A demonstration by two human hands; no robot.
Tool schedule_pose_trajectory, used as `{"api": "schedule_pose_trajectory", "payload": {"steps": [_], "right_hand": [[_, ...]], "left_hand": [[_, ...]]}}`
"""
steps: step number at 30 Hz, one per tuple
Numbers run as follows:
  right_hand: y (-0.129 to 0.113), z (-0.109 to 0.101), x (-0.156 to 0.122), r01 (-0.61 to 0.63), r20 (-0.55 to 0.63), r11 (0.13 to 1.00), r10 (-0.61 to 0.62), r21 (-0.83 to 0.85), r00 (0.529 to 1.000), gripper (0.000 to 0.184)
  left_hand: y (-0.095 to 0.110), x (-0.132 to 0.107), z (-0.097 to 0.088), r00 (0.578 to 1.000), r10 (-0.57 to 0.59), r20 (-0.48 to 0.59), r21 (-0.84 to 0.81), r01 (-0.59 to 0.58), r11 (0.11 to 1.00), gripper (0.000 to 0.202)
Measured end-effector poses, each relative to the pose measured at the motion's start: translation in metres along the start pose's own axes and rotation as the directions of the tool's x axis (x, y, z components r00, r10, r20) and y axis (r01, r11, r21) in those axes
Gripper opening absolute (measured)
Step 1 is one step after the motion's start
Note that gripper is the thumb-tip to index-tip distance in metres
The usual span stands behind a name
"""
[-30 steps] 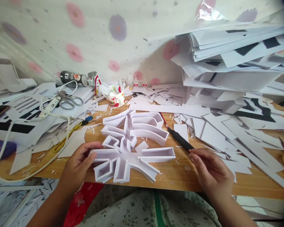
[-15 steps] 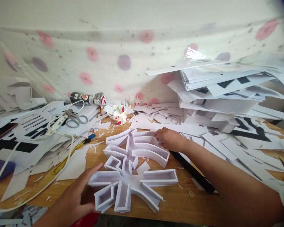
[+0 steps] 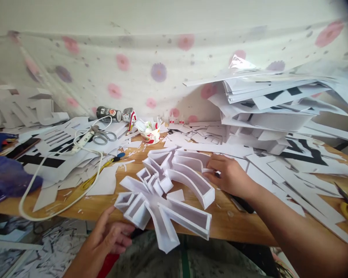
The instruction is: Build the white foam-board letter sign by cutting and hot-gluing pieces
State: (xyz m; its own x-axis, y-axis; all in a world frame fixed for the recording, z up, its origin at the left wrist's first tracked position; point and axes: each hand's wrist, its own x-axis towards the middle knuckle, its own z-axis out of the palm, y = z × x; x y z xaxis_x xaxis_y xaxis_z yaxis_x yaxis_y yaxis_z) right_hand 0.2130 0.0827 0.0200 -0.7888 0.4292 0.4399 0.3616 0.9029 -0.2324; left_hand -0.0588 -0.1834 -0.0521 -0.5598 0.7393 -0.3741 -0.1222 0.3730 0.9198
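Head view: the white letter (image 3: 168, 193) lies on the desk (image 3: 234, 227), its near end sticking out past the edge. The right hand (image 3: 230, 177) pinches a far wall. The left hand (image 3: 110, 235) is open by the near corner. It looks light, with thin bendy walls, so hold the flat base.

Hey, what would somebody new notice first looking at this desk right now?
First, the big white foam-board shape of open channels at the middle of the wooden table, jutting over its near edge; the right hand pinches its far-right arm and the left hand touches its near-left end. Next, the tall heap of white sheets at the back right, against a flowered cloth.
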Motion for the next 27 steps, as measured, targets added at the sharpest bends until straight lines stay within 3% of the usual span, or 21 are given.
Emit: {"api": "schedule_pose_trajectory", "payload": {"steps": [3,7,11,15,20,27], "right_hand": [[-0.022,-0.005,-0.021,0.019,-0.054,0.998,-0.023,-0.066,0.998,0.016],[-0.053,-0.010,-0.045,0.045,-0.126,0.989,-0.063,-0.138,0.990,0.016],[-0.087,0.000,-0.062,0.094,-0.141,0.988,-0.111,-0.125,0.984,0.007],[-0.114,0.028,-0.071,0.096,-0.101,0.989,-0.108,-0.110,0.989,0.012],[-0.122,0.054,-0.070,0.085,-0.126,0.990,-0.100,-0.116,0.987,0.023],[-0.111,0.058,-0.058,0.040,-0.151,0.991,-0.020,0.129,0.988,0.020]], "left_hand": [[0.015,-0.009,0.017,0.999,0.022,-0.041,-0.199,-0.029,0.979,0.094],[0.040,-0.002,0.018,0.999,0.052,0.014,-0.308,-0.045,0.950,0.081],[0.069,0.025,0.014,0.988,0.151,-0.016,-0.261,-0.150,0.954,0.078],[0.087,0.069,0.016,0.959,0.259,0.117,-0.232,-0.227,0.946,0.057],[0.091,0.126,0.023,0.958,0.225,0.177,-0.239,-0.180,0.954,0.056],[0.108,0.174,0.036,0.933,0.199,0.301,-0.138,-0.164,0.977,0.039]]}}
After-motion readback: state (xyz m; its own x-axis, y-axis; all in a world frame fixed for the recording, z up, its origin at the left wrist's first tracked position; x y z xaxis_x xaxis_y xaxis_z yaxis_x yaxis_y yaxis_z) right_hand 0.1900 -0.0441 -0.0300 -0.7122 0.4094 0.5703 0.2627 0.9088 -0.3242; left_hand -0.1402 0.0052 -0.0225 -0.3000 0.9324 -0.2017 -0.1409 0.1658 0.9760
